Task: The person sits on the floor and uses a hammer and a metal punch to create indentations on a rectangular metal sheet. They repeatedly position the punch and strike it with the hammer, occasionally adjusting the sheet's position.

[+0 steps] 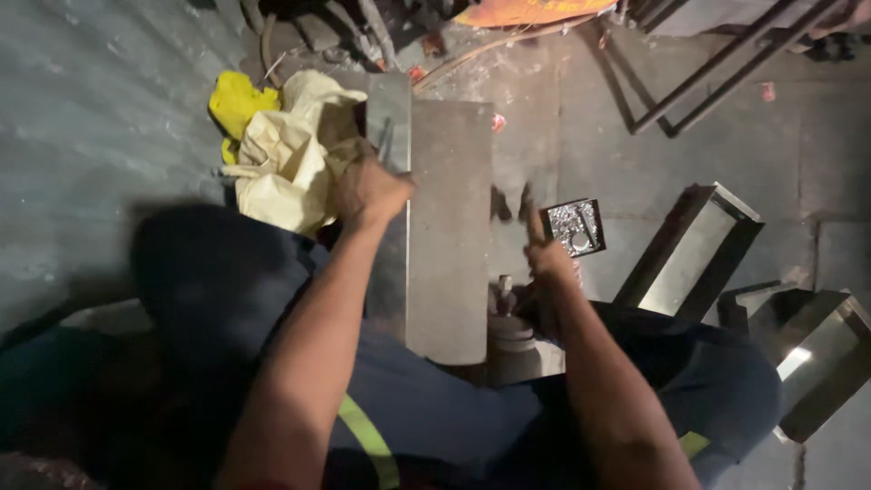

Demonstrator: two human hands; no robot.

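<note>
Steel plate (449, 227) unfinished: left hand (370, 189) clenched on a cloth (290, 154) at its edge; right hand (544, 259) released beside it.

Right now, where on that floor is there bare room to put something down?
The widest bare patch is the grey floor left of the yellow cloth and cream cloth. A smaller one lies between the flat metal plate and the black frame. It is crowded near the right hand: a small tray of bits and open metal boxes.
</note>
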